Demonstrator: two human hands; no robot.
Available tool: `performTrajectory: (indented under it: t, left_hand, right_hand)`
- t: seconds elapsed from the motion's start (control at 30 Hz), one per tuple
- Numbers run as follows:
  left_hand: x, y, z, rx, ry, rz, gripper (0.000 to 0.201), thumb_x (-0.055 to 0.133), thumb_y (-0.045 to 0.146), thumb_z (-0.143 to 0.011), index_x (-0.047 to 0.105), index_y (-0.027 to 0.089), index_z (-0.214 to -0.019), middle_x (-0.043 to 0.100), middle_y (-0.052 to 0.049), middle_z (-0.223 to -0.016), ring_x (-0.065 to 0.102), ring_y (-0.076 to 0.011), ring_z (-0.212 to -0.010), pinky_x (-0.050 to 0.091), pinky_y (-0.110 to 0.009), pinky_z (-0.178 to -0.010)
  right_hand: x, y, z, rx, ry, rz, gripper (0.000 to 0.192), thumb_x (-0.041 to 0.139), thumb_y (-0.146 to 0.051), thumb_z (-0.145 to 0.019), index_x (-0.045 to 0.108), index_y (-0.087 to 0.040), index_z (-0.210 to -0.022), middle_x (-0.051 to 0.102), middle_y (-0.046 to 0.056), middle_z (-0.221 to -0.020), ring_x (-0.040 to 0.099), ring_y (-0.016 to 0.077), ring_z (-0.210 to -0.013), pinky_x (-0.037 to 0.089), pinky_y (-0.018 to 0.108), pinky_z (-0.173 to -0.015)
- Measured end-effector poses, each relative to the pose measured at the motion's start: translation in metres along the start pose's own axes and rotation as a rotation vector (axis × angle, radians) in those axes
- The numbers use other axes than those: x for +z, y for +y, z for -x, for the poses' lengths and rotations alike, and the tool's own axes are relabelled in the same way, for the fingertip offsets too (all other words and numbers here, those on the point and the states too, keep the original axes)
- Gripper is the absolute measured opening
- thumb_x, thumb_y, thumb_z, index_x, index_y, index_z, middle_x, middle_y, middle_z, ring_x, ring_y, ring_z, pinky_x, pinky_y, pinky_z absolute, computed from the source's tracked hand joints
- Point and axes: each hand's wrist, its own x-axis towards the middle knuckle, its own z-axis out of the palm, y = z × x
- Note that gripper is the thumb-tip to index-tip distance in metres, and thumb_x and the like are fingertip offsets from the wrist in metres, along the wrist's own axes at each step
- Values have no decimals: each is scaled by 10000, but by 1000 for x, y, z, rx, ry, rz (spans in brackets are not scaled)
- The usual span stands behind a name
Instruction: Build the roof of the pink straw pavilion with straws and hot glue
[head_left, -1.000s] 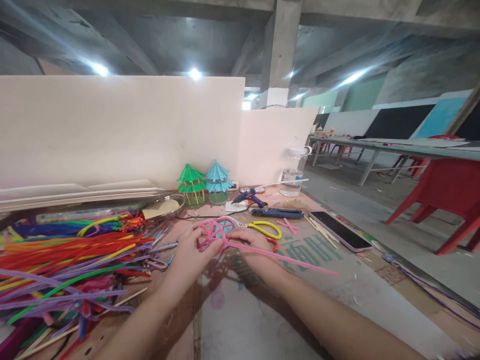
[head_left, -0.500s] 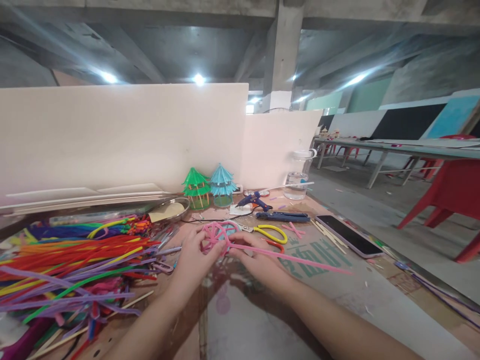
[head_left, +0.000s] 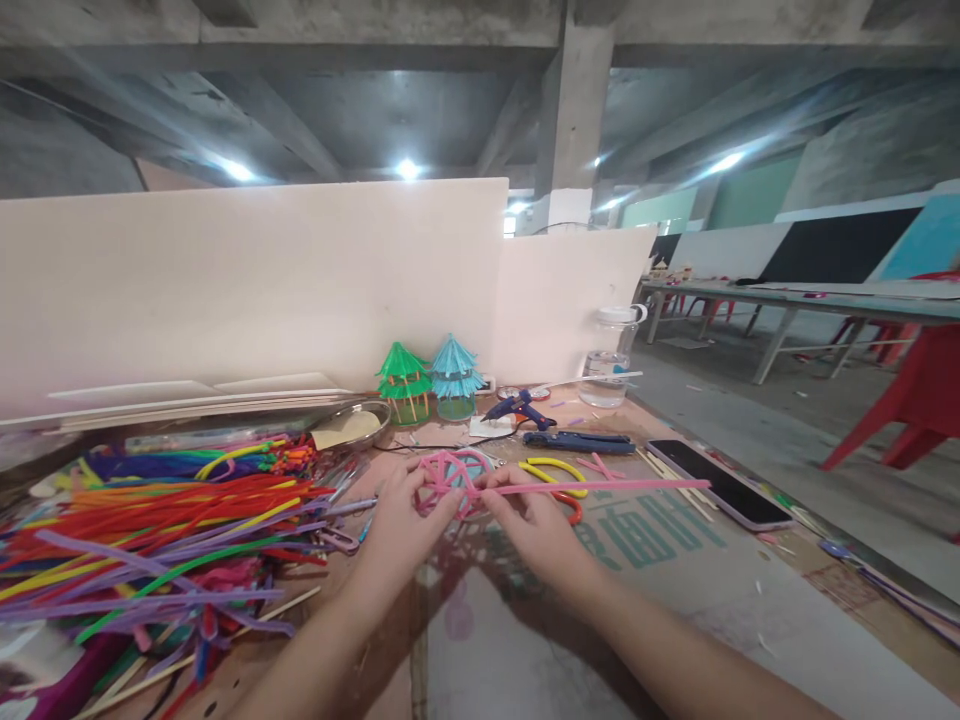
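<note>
Both hands meet over the bench (head_left: 675,600). The left hand (head_left: 397,525) has its fingers clamped on a pink pipe-cleaner wheel (head_left: 442,478), and the right hand (head_left: 536,525) pinches its long pink tail (head_left: 622,487) (which juts rightward). A heap of coloured pipe cleaners (head_left: 150,530) lies left; yellow-handled pliers (head_left: 555,470) sit just beyond.
</note>
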Motion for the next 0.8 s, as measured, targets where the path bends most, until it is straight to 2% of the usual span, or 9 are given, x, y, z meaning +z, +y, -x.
performTrajectory:
  t: [0.2,0.33,0.5,0.63,0.8]
  left_hand:
    - [-1,2,-1,11,5,-10,213,632,403,-735,578,226,-630,655,-60,-888,621,-256,-909,524,-375,-808]
    - [0,2,-1,18,23,-2,236,627,428,-720,556,232,-610,609,-46,-808,608,-263,-906,519,-400,-850]
    - [-1,4,0,-3,-5,0,262,613,449,-731,531,237,-602,591,-43,-771,608,-276,-920,514,-432,-876]
    - [-2,3,-1,0,-12,-10,263,598,456,-745,528,239,-613,608,-43,-789,610,-267,-898,519,-412,-849]
    - [-4,1,-2,43,12,-50,236,591,451,-776,597,226,-706,663,-63,-883,618,-283,-988,510,-435,-907]
  right_hand:
    - [0,-4,1,-8,-1,17,175,544,-411,-826,557,-249,-761,670,37,-843,628,225,-835,459,335,-771]
    - [-1,-5,2,-40,-8,65,149,526,-388,-842,559,-254,-788,688,42,-892,640,233,-892,458,343,-805]
    - [-1,-4,3,-64,11,97,145,516,-365,-873,579,-251,-811,690,34,-874,639,217,-869,465,339,-817]
    - [-3,0,2,-58,-28,75,97,585,-336,-833,618,-255,-874,703,34,-933,649,222,-909,477,351,-844]
    - [-7,9,-3,17,-37,63,191,576,-306,-829,704,-284,-969,735,36,-1040,664,237,-988,492,396,-894]
